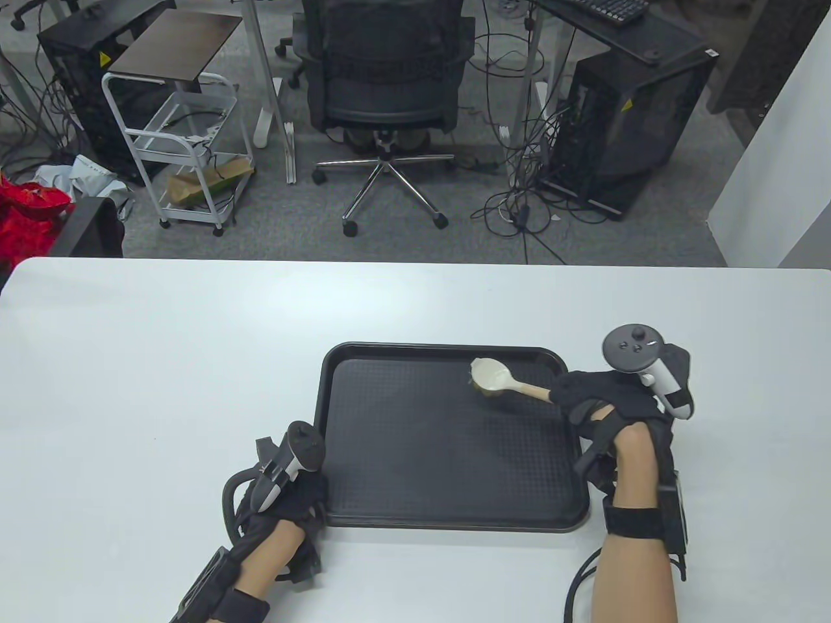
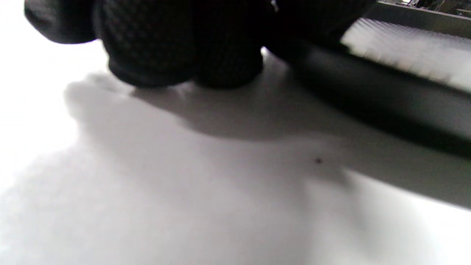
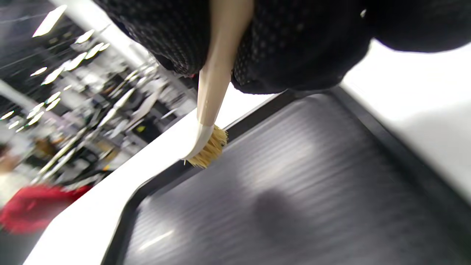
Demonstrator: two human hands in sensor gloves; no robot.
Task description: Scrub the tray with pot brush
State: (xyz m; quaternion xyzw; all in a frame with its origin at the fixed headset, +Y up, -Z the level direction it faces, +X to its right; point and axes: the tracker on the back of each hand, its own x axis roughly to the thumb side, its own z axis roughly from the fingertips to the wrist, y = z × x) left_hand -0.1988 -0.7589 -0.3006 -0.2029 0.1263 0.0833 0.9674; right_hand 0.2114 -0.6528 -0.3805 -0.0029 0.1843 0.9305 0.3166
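**Tray and brush: handling notes and count**

Tray (image 1: 448,448): one. Black, rectangular, raised rim, textured floor. It lies flat on the white worktop (image 1: 162,363), near the front edge, between the two hands. Judged stiff, light moulded plastic; likely to slide on the smooth worktop under scrubbing pressure, so it wants steadying at the rim or a corner. The rim is the natural place to take hold; the floor gives no purchase.

Brush (image 1: 498,380): one. Pale round head, tan bristles underneath, slim wooden-looking handle. The head sits over the tray's far right part, bristles down; the right wrist view shows the bristles at or just above the floor, and contact cannot be confirmed. Judged light and rigid in the handle, springy in the bristles, not fragile. Best held along the handle, well back from the head.

Right hand (image 1: 604,405): one, gloved, fingers curled round the handle's end, at the tray's right rim.

Left hand (image 1: 282,500): one, gloved, at the tray's near left corner, resting on the worktop against the rim. The left wrist view is dark and blurred; whether its fingers grip the rim or merely lie beside it cannot be told.

Trackers: two, one per hand.
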